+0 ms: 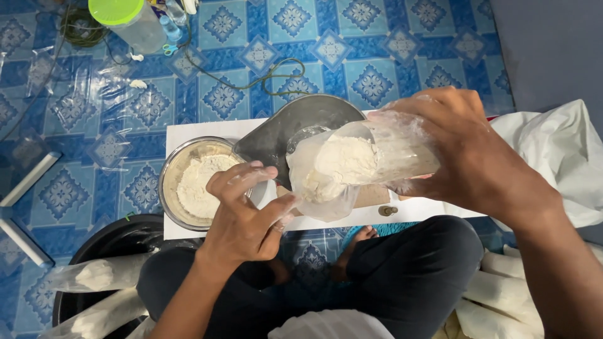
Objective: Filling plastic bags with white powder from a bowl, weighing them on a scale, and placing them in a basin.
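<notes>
So the clear plastic bag of flour [352, 166] sits tipped sideways above the metal scoop pan [282, 135], right hand [468, 154] wrapped around it, left hand [245, 216] pinching its open mouth, best kept low and steady beside the flour bowl [188, 182].

Clear glossy plastic bag [370, 157]; matt white flour [344, 160]; shiny metal bowl [168, 182].

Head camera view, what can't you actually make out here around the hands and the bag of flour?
- Metal scale pan: its near part is hidden by the clear flour bag.
- Left hand covers part of the flour bowl rim.
- Right hand: fingertips hidden behind the bag.
- Green-lidded jar: cut off by the top edge.
- Small round object on the white board: too small to identify.
</notes>
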